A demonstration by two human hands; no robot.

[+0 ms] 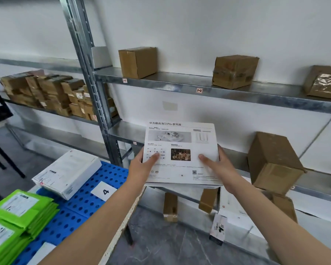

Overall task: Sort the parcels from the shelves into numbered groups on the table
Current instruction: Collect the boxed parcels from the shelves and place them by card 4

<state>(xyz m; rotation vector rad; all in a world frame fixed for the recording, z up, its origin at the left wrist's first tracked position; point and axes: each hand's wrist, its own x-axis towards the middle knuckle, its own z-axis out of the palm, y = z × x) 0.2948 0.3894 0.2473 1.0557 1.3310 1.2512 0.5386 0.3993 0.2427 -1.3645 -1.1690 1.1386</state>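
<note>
A flat white router box (182, 142) with printed pictures and text is held level in front of the middle shelf (237, 159). My left hand (141, 167) grips its left edge, thumb on top. Gripping the right edge is my right hand (218, 165), thumb also on top. On the table at lower left, a white "4" card (104, 191) lies on a blue perforated mat (80, 203), beside another white box (67, 173). Green mailers (17, 215) are stacked further left.
Brown cartons stand on the upper shelf (138, 62) (234, 71) (325, 82) and one on the middle shelf (273, 163). Many small cartons (46, 92) fill the left rack. A steel upright (92, 77) divides the racks. More boxes (235, 213) sit low under the shelf.
</note>
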